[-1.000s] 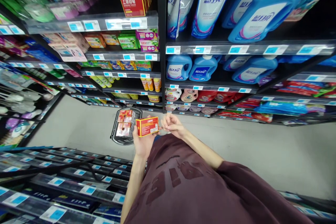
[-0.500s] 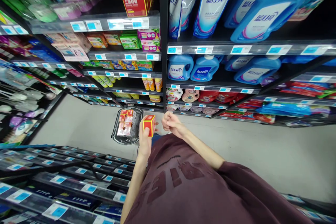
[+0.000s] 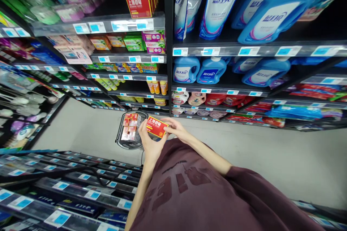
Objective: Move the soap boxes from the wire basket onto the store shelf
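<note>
A red soap box [image 3: 156, 127] with a yellow edge and white lettering is held between both hands in front of my body, its broad face turned up. My left hand [image 3: 150, 145] grips its left end and lower edge. My right hand [image 3: 175, 130] pinches its right end, thumb on the printed face. Just to the left, a dark shopping basket [image 3: 119, 138] stands on the floor, with several similar red and white soap boxes [image 3: 130, 126] in it.
More red soap boxes [image 3: 140, 3] sit on the upper shelf ahead. Blue detergent bottles [image 3: 271, 16] fill shelves at the right. A low shelf row [image 3: 89, 193] with price tags runs behind at the lower left. Grey floor [image 3: 244, 148] lies between the shelves.
The soap box has turned from end-on to its broad printed face. My right hand, previously apart from it, has come left and taken hold of its right end.
</note>
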The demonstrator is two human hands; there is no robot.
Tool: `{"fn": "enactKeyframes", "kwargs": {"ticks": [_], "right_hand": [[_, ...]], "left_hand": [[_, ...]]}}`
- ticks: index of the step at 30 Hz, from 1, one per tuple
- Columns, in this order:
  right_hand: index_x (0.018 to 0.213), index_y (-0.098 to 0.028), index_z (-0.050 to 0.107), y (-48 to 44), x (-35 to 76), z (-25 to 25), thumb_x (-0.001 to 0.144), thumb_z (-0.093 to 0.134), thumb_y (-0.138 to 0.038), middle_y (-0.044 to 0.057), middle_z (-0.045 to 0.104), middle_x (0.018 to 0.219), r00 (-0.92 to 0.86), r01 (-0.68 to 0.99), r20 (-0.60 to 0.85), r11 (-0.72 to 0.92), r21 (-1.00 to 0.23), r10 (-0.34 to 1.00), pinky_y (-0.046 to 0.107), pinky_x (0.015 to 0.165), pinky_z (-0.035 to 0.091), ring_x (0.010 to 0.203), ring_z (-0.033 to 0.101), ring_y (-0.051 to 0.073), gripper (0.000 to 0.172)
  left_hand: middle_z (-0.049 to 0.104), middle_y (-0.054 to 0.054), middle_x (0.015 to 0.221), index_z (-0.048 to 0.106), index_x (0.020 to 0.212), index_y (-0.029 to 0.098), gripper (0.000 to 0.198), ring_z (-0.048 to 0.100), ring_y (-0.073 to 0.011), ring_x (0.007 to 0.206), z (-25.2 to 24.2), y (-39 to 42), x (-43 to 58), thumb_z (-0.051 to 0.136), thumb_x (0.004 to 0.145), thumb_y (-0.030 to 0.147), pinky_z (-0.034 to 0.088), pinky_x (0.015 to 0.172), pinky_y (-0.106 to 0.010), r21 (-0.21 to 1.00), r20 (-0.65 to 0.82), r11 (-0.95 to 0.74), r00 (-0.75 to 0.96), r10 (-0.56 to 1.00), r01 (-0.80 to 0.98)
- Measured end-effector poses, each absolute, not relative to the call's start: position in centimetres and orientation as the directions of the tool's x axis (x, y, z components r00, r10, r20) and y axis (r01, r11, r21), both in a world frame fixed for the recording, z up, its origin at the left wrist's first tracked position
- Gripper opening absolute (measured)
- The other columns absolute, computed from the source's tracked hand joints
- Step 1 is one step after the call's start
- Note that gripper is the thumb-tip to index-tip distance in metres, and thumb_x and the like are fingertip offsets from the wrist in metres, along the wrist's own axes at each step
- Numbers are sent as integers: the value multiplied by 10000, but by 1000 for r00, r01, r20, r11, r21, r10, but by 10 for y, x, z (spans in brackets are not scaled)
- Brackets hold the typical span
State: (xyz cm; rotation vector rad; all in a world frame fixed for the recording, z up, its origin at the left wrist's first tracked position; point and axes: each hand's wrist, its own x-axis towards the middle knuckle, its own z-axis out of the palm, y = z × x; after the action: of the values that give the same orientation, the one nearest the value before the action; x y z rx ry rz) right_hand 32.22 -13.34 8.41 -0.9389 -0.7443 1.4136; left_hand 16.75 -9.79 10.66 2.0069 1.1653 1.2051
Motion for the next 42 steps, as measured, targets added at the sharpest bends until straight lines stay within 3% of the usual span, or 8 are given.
{"fn": "enactKeyframes", "kwargs": {"ticks": [14, 22, 25, 34, 42], "right_hand": [[1154, -204, 685, -131, 325, 79, 847, 715, -543, 34, 735, 891, 211, -512, -152, -24, -859, 966, 226, 564, 534, 734, 663, 154, 459], [1095, -212, 710, -131, 324, 82, 822, 728, -576, 20, 709, 863, 238, -515, -183, -36, -856, 954, 212, 561, 483, 706, 631, 138, 456], [1095, -214, 709, -131, 323, 81, 819, 726, -587, 16, 706, 835, 229, -515, -189, -47, -856, 955, 218, 569, 478, 681, 621, 135, 464], [1082, -218, 722, -132, 323, 82, 808, 739, -585, 12, 690, 820, 211, -519, -202, -66, -852, 956, 213, 572, 472, 705, 615, 139, 458], [1058, -198, 717, -128, 321, 73, 802, 751, -575, 24, 693, 853, 221, -523, -193, -52, -851, 956, 207, 530, 500, 704, 626, 140, 457]], "left_hand": [[439, -156, 1494, 379, 1489, 254, 929, 436, -305, 1425, 109, -101, 169, 870, 707, 363, 497, 1081, -450, 834, 364, -437, 257, 895, 338], [465, -160, 1535, 311, 1558, 251, 1078, 425, -337, 1427, 113, -100, 166, 906, 662, 332, 372, 1181, -527, 734, 397, -493, 294, 869, 467], [495, -164, 1519, 282, 1574, 241, 1134, 419, -355, 1417, 115, -100, 163, 919, 641, 331, 375, 1168, -543, 680, 415, -526, 323, 851, 511], [494, -187, 1495, 324, 1541, 213, 1125, 442, -379, 1395, 110, -95, 160, 928, 610, 400, 364, 1153, -571, 613, 457, -567, 338, 823, 550], [511, -176, 1491, 341, 1542, 212, 1001, 468, -359, 1380, 109, -95, 159, 863, 702, 369, 412, 1134, -550, 636, 469, -572, 330, 819, 518]]}}
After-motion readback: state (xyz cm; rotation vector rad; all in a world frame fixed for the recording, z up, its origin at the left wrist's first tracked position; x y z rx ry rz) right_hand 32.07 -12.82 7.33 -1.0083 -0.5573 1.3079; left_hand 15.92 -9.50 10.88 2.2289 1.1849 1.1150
